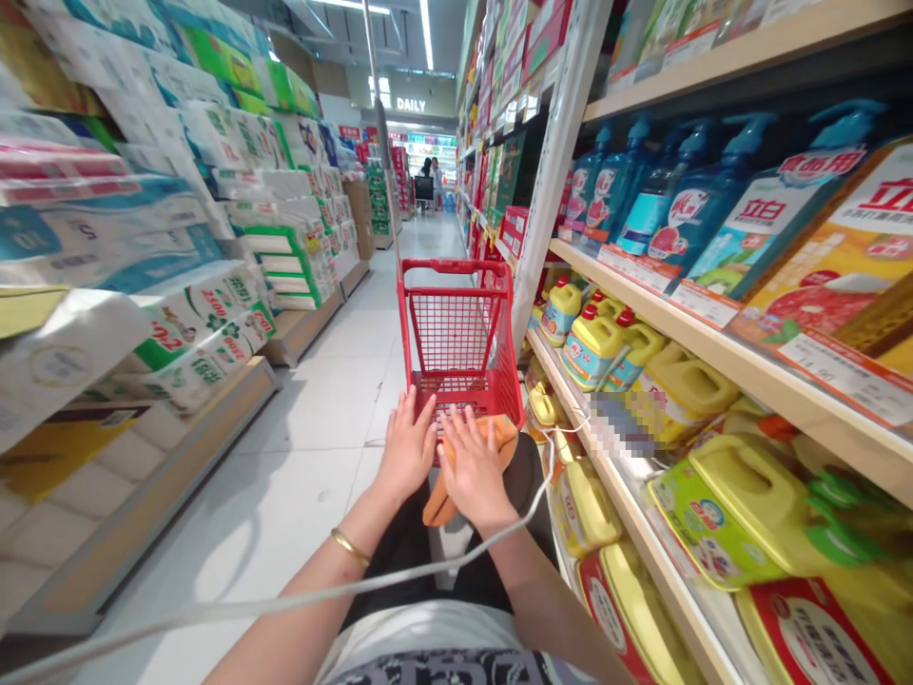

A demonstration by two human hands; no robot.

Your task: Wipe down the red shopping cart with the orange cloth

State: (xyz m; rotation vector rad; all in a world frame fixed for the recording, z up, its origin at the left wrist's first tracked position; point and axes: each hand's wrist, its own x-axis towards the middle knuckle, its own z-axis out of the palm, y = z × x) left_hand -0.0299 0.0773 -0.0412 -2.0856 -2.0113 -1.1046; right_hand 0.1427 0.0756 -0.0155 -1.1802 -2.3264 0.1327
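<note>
My left hand (409, 445) is open with its fingers stretched forward, at the near end of a red shopping basket cart (460, 266). A gold bangle (349, 547) circles my left wrist. Beside it, my right hand (472, 466) lies flat, fingers apart, over a folded orange cloth (437, 506). Parts of the cloth show on both sides of that hand; its middle is hidden beneath. The visible inside of the cart shows its red grid walls and floor. A white cable (428, 573) passes across my right forearm near the wrist.
On the right, shelves hold blue pump bottles (689, 195) and yellow jugs (756, 495) of detergent close to my arm. Packs of tissue paper (249, 133) are stacked on the left. A tiled aisle (428, 233) runs ahead, with people at its far end.
</note>
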